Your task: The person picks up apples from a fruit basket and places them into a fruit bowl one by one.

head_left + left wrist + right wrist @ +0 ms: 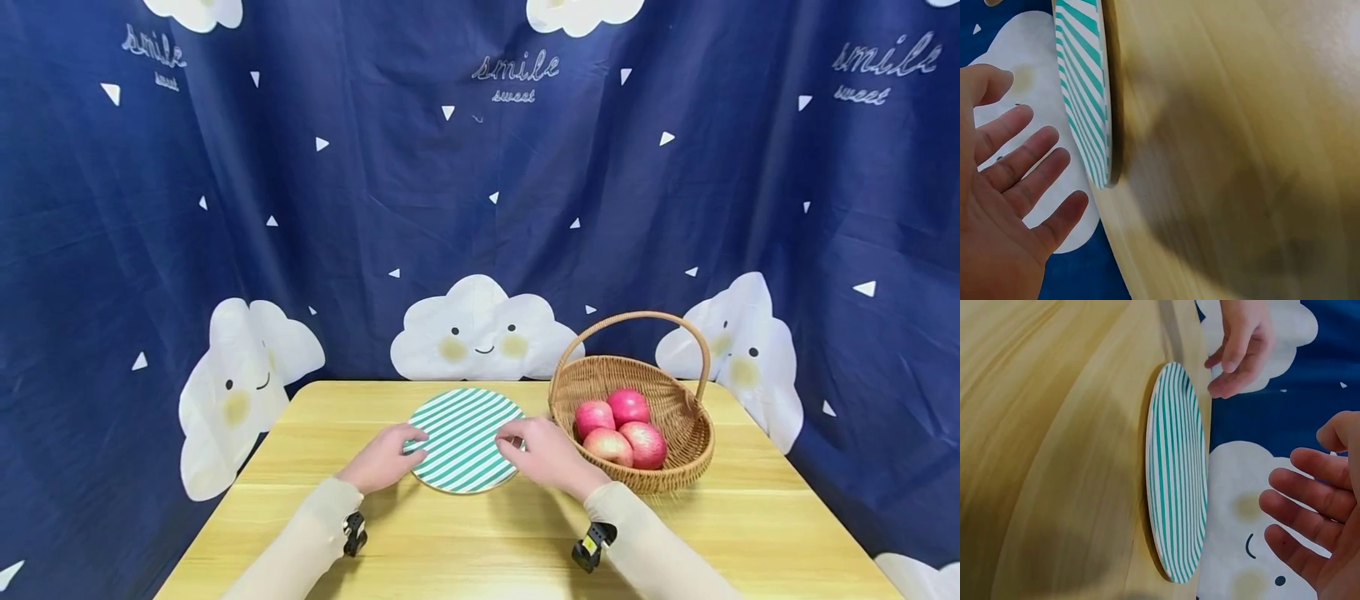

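Note:
A round plate with green and white diagonal stripes lies flat on the wooden table. My left hand is at its left edge, fingers loosely bent, and the left wrist view shows a gap between the fingers and the striped plate. On the opposite side my right hand hovers by the right edge with relaxed fingers. From the right wrist view, that hand is also apart from the plate and holds nothing.
To the right stands a wicker basket with a tall arched handle. Several red apples lie inside it, close to my right forearm. Behind the wooden table hangs a dark blue curtain with clouds and small white triangles.

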A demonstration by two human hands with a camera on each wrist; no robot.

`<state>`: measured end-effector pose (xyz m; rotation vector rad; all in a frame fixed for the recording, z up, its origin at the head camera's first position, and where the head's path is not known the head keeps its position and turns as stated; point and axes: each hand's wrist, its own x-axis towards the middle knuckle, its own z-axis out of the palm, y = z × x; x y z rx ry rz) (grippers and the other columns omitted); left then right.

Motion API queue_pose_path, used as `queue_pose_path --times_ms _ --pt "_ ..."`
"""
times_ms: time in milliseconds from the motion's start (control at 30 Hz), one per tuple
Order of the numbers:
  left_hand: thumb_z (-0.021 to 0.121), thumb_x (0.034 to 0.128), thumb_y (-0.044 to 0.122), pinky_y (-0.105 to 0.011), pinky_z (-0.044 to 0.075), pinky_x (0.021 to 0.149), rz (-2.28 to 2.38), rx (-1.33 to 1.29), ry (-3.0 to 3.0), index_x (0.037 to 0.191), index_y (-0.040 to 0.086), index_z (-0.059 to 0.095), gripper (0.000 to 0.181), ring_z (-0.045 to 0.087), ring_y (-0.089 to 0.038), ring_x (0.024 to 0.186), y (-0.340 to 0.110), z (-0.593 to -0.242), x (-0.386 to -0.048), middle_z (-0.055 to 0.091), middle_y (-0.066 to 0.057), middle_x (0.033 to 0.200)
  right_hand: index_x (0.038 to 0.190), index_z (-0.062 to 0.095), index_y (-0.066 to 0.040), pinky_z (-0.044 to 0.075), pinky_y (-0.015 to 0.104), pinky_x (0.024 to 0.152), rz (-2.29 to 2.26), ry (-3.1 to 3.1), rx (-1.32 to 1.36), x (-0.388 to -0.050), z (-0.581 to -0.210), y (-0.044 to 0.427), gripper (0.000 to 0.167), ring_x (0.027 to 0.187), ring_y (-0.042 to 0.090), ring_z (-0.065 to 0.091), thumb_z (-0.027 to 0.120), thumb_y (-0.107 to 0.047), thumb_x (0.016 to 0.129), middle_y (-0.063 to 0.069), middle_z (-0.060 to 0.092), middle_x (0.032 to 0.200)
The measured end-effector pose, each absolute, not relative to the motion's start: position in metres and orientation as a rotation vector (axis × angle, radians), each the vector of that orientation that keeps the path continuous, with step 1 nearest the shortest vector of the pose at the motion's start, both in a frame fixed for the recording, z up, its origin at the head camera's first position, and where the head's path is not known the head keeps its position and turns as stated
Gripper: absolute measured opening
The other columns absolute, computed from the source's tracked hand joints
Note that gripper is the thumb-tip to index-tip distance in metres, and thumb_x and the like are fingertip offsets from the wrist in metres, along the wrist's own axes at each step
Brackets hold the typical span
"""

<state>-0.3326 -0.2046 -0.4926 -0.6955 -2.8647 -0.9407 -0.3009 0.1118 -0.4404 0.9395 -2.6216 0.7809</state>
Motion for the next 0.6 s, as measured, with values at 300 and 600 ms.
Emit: queue_pose_path --times_ms 300,600 --pt "0.06 0.1 0.045 -0.052 0.043 0.11 -1.01 -0.58 -2.884 0.139 0.009 0.06 0.053 0.053 -0.03 0.133 -0.216 -0.503 -0.339 0.056 -0.008 0.144 0.101 0.077 -0.024 0.053 0.021 0.077 0.768 -2.661 1.086 -0.292 -0.441 0.121 0.022 0.082 -0.004 0.06 0.06 -0.038 0.099 -0.019 0.069 0.089" --pt "0.06 0.0997 0.047 -0.059 0.031 0.117 -0.891 -0.545 -2.931 0.152 0.014 0.045 0.064 0.036 -0.037 0.146 -0.223 -0.508 -0.345 0.042 -0.015 0.155 0.095 0.076 -0.028 0.054 0.021 0.075 0.743 -2.621 1.152 -0.286 -0.44 0.124 0.017 0.079 -0.006 0.059 0.062 -0.036 0.099 -0.022 0.067 0.085"
